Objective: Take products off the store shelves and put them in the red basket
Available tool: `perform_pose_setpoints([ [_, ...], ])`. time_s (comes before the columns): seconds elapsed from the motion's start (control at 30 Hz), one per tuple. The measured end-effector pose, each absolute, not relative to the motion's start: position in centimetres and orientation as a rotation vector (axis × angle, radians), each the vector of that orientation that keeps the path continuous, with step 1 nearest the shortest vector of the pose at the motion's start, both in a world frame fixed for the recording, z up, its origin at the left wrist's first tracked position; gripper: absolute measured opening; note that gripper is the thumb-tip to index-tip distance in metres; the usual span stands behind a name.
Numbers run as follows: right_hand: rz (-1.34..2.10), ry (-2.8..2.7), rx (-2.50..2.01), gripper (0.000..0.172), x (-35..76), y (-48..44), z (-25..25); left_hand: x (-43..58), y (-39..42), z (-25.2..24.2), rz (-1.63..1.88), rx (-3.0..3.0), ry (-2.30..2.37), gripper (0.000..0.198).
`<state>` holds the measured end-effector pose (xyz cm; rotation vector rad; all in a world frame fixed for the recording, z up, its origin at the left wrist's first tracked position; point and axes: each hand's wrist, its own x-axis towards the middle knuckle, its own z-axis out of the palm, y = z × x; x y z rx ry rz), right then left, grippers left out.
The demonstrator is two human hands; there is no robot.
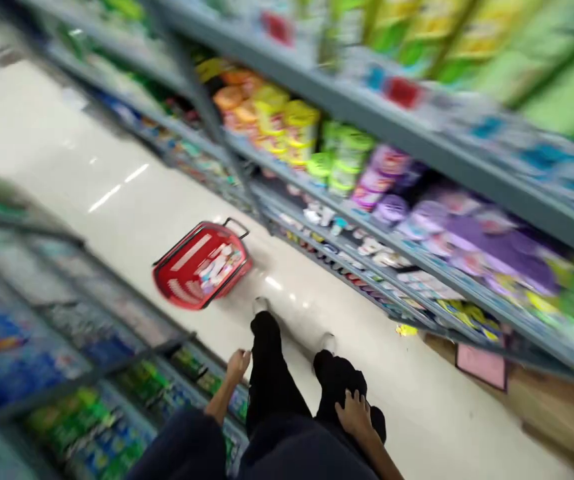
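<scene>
My left hand (238,365) hangs beside my left leg with its fingers curled in, and nothing shows in it. My right hand (354,411) lies with spread fingers against the black trousers (339,380) on my right leg. Ahead of my feet a red shopping basket (181,270) stands on the floor, apart from both hands. Inside it are several whitish packages (217,268) too blurred to name. The basket's black handle (237,228) sticks out at its far right side.
Tall shelves (317,87) with colourful tubs and packs line the right side. Lower left, another shelf unit (87,373) holds blue and green packs. Pale shiny floor (81,160) runs between them. Brown cardboard boxes (557,413) stand at the lower right.
</scene>
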<state>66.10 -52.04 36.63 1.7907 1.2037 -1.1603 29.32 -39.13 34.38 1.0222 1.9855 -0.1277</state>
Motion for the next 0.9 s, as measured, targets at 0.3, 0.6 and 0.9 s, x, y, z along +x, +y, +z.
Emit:
perform_pose_setpoints([
  [0.3, -0.998, 1.308, 1.413, 0.071, 49.6, -38.0, 33.2, 9.9, -28.6, 25.6, 0.215, 0.833, 2.164, 0.035],
  [0.6, -1.025, 1.549, 1.381, 0.079, 35.6, -23.8, 24.8, -4.4, -16.9, 14.8, -0.045, 0.758, 2.121, 0.037],
  [0.9, -0.854, 2.093, 1.565, 0.050, 27.6, -16.5, 18.9, -13.9, -11.7, -4.8, -0.294, 0.796, 2.193, 0.046],
])
